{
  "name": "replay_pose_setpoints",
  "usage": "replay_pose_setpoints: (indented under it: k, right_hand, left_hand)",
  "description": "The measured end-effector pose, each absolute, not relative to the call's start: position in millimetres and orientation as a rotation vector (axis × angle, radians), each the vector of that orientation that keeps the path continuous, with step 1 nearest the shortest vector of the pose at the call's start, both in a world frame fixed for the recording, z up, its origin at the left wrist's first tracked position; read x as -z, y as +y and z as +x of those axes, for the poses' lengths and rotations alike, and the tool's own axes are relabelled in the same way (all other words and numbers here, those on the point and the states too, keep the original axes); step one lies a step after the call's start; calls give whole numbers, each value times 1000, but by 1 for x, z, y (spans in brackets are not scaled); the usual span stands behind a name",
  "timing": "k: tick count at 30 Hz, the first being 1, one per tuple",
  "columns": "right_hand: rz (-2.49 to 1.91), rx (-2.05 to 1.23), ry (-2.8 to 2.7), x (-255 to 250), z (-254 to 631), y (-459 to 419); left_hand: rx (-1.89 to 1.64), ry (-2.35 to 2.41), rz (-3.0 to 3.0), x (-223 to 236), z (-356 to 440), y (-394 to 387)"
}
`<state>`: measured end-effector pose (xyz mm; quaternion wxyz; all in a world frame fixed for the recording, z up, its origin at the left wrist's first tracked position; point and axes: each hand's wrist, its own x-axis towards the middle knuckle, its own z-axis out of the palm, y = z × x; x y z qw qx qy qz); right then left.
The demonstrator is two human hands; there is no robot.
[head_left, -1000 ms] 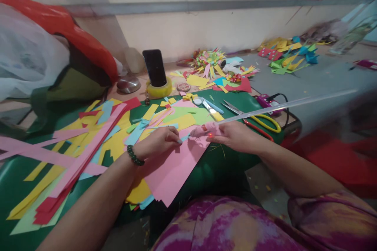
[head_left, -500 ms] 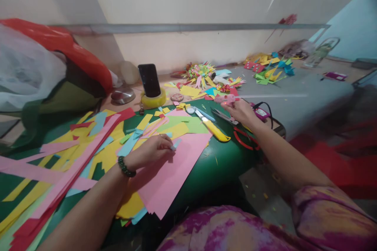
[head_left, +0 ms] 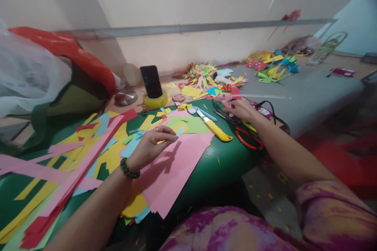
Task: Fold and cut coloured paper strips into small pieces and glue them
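Pinched between the fingertips of my left hand [head_left: 156,141] is a small light-blue paper piece [head_left: 180,130], raised over a stack of pink paper [head_left: 176,172]. My right hand [head_left: 243,109] is closed around a pink glue gun [head_left: 224,100], and a long clear glue stick [head_left: 262,96] sticks out of its back. Below that hand lie red-handled scissors [head_left: 249,139], their blades partly hidden. A yellow utility knife [head_left: 218,130] rests between my hands, beside a light-blue tool [head_left: 206,115].
Coloured paper strips [head_left: 79,176] cover the green surface at left. A phone [head_left: 151,81] stands in a yellow tape roll [head_left: 156,100], near a metal lid [head_left: 126,97]. Behind are a fringed paper ball [head_left: 202,74] and folded paper shapes [head_left: 272,72]. Plastic bags [head_left: 32,74] bulge at far left.
My left hand has lifted off the pink paper with the light-blue piece. My right hand keeps hold of the glue gun, which has turned slightly. The view has shifted a little.
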<state>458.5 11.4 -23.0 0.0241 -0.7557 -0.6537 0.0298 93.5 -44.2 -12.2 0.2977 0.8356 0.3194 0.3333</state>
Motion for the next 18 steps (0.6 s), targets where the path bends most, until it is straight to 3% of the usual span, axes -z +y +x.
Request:
replay_pose_setpoints:
  k: [6,9,14,18]
  right_hand:
    - [-2517,-73,-2008,5,455,0]
    - [-2364,-41,-1941,-6,435,-35]
    - [-1466,-865,-1865,-4,368,-81]
    - [-1118,-1269,-1552,9,326,-76]
  left_hand:
    - [-1097,825,2265,13,95,-51]
    - [-1193,807,2318,14,98,-57]
    - [-1229,719,2386,16,105,-65]
    - [-1161,653,2414,19,112,-69]
